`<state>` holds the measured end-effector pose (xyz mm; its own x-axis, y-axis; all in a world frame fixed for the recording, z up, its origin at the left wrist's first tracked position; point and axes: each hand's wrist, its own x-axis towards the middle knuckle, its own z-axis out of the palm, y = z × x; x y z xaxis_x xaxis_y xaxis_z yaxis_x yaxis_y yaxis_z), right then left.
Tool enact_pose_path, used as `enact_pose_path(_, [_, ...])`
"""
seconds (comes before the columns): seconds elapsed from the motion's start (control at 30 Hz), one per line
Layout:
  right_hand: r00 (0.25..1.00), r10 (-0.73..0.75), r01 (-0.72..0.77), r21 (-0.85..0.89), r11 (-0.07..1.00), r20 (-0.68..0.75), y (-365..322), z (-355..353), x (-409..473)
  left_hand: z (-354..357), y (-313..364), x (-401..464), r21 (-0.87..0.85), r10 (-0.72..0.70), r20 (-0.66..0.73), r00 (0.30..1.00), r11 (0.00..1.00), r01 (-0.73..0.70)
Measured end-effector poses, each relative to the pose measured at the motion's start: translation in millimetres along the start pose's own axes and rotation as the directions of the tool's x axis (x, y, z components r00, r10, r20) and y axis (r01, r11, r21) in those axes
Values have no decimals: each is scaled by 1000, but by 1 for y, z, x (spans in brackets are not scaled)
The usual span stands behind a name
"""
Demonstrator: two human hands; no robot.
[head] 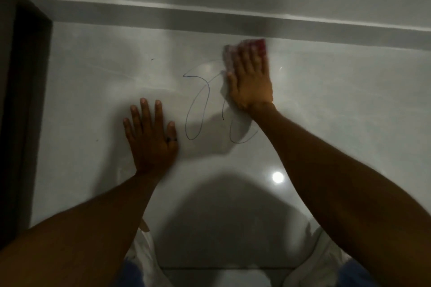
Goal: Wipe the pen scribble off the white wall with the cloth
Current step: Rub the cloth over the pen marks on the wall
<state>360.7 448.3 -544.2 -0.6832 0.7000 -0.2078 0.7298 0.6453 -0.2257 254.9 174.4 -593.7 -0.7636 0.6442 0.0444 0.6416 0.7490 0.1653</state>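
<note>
A blue pen scribble (200, 109) loops across the glossy white surface (93, 100) at the centre. My right hand (250, 81) presses flat on a red-and-white cloth (256, 45) at the scribble's upper right end; the cloth shows above and beside the fingers and is blurred. Part of the line runs under that hand. My left hand (150, 133) lies flat on the surface to the left of the scribble, fingers spread, a dark ring on one finger, holding nothing.
A dark door frame (21, 100) runs down the left edge. A grey band with a white ledge (210, 21) crosses above the scribble. A bright light reflection (278, 177) sits below my right forearm. My clothing shows at the bottom.
</note>
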Motion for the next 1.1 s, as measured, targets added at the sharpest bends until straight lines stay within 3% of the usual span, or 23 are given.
enact_pose_path(0.03, [993,-119,119,-21,993,13,-2,4,0,0,0,0,0,-1,0,1000,1000,1])
enact_pose_path(0.07, [990,-143,143,-22,989,9,-1,4,-1,1,0,-1,-1,-2,2,1000,1000,2])
enact_pose_path(0.17, [984,164,-162,34,986,-63,2,1,-11,2,-1,0,1,-2,2,1000,1000,2])
enact_pose_path(0.2, [991,114,-113,24,993,-65,2,4,-21,2,-2,0,-2,0,5,1000,1000,0])
enact_pose_path(0.27, [986,-166,165,-48,985,-20,12,14,-47,1,-1,0,-3,-2,8,1000,1000,2])
enact_pose_path(0.3, [980,-197,196,-57,979,-24,21,17,-59,0,0,0,-2,-5,12,1000,1000,5])
enact_pose_path(0.4, [995,49,-54,-54,997,-87,32,26,-104,0,1,-1,-16,3,24,1000,1000,-2])
enact_pose_path(0.47, [978,-209,209,-89,974,8,29,43,-140,-1,1,-1,-12,-2,17,1000,1000,2])
enact_pose_path(0.53, [841,-529,540,-120,833,112,41,51,-162,-2,1,-2,-22,-3,15,1000,1000,3])
enact_pose_path(0.6, [726,-669,687,-111,718,160,65,44,-153,-3,2,-3,-27,-1,15,1000,1000,1])
enact_pose_path(0.63, [714,-681,700,-137,701,163,75,41,-142,-3,2,-3,-28,-7,14,1000,1000,8])
enact_pose_path(0.7, [845,-529,534,-185,825,83,83,31,-119,-3,1,-1,-28,-13,10,1000,1000,13])
enact_pose_path(0.77, [988,-139,128,-149,981,-72,73,23,-102,-2,1,0,-16,-9,8,1000,1000,9])
enact_pose_path(0.8, [992,7,-20,-106,994,-123,61,24,-97,-2,1,1,-17,-6,6,1000,1000,7])
enact_pose_path(0.83, [990,27,-38,-80,996,-137,47,28,-97,-2,0,1,-22,-3,4,1000,1000,3])
enact_pose_path(0.87, [990,-114,107,-82,991,-86,34,34,-98,-2,-1,1,-22,-1,0,1000,1000,1])
enact_pose_path(0.9, [925,-381,380,-99,920,13,26,41,-103,-1,-1,0,-12,-1,-6,1000,1000,1])
enact_pose_path(0.93, [763,-633,646,-108,756,130,23,45,-106,-1,-1,-1,0,-2,-13,1000,1000,2])
enact_pose_path(0.97, [592,-783,805,-111,582,191,30,44,-99,-1,-1,-1,1,-2,-12,1000,1000,2])
enact_pose_path(1.0, [542,-820,840,-118,530,184,39,41,-89,0,-1,-1,-8,2,-7,1000,1000,-2])
enact_pose_path(1.03, [636,-764,771,-126,624,108,44,38,-80,-1,-1,-1,-16,4,-5,1000,1000,-4])
enact_pose_path(1.07, [820,-572,567,-130,813,1,46,33,-70,-2,-1,-1,-12,0,-7,1000,1000,0])
enact_pose_path(1.1, [964,-247,236,-108,966,-98,42,28,-66,-2,-2,-1,-10,-7,-8,1000,1000,7])
